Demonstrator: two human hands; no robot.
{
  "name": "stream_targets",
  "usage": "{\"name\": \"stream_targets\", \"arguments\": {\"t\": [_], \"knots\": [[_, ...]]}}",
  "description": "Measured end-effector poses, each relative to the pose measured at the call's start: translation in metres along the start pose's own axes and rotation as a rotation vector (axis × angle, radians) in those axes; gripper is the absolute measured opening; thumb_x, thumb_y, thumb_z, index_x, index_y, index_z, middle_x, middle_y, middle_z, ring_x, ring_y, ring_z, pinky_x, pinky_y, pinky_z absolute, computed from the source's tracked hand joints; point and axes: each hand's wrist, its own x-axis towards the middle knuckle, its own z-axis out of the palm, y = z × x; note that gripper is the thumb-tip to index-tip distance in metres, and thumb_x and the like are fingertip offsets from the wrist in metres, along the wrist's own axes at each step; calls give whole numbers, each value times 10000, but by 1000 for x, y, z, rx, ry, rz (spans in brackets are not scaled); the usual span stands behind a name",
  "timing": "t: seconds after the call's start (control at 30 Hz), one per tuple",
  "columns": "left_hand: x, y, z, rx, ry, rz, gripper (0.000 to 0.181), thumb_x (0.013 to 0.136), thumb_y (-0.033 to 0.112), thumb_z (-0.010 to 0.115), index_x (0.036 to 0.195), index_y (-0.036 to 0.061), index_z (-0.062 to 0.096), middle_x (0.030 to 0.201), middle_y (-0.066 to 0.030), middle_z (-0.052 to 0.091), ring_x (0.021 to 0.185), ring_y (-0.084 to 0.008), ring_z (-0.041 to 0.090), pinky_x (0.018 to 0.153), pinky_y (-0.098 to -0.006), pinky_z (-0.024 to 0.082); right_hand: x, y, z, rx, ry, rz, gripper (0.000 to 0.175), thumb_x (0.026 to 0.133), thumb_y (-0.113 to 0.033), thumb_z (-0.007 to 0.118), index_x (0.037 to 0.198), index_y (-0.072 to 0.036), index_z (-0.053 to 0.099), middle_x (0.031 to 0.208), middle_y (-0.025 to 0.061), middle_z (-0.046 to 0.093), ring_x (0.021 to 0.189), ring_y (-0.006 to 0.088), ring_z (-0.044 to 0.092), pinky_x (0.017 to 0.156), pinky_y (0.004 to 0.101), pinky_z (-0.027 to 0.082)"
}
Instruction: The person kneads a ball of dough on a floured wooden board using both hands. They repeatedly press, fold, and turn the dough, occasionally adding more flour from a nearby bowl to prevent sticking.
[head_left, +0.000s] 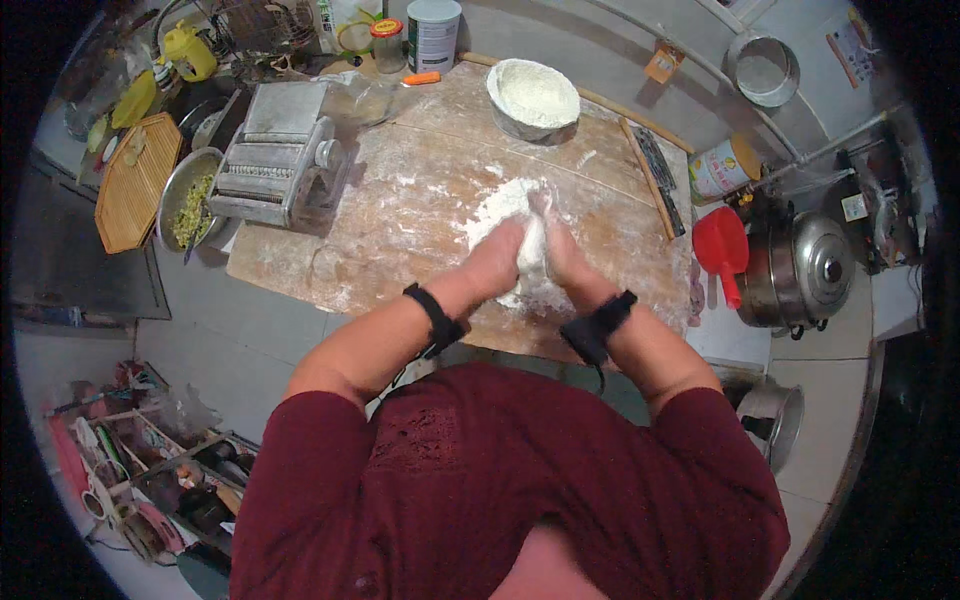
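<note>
White flour (504, 204) lies heaped on a floured wooden board in front of me. My left hand (498, 253) presses at the left side of a whitish, flour-covered mass (533, 251), perhaps dough. Against its right side rests my right hand (561, 244). The two hands are close together, with the mass between them. Flour and blur hide the fingers, so their grip does not show. Beyond the hands, a bowl (535, 96) full of flour stands near the back of the board. Black bands circle both wrists.
A metal pasta machine (262, 165) stands on the left, beside a steel bowl (166, 202) of chopped greens. A wooden stick (646, 180) and a dark strip lie at the board's right. Further right are a red scoop (720, 238) and a lidded steel pot (799, 266).
</note>
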Motion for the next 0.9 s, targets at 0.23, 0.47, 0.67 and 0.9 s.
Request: {"name": "stream_targets", "arguments": {"t": [0.23,0.47,0.67,0.9], "knots": [[-38,7,-24,368,-212,-246,703,735,264,639,1316,-50,398,1361,-287,398,1281,-428,362,1073,-484,294,-25,15,2,-1110,-118,-333,614,895,-316,523,1408,-47,319,1437,202,340,1317,373,329,1081,535,227],[12,-7,-34,594,-89,-341,576,852,361,550,1182,-108,497,1243,-332,477,1179,-454,445,1015,-492,349,58,31,17,-898,7,-202,497,932,-279,454,1355,-24,397,1385,215,422,1277,368,392,1078,488,259],[12,11,-9,-12,-32,95,403,739,38,584,1140,36,541,1156,-236,542,1092,-430,485,973,-465,388,1,18,-3,-178,5,-122,457,930,-203,415,1339,1,427,1326,236,466,1271,345,420,1052,400,329],[-42,8,-20,346,-58,-77,664,690,217,718,1253,-33,469,1265,-255,484,1194,-440,426,1027,-461,347,-38,24,6,-1054,-88,-244,621,904,-277,513,1419,-20,279,1428,213,335,1348,377,278,1103,545,181]]}}
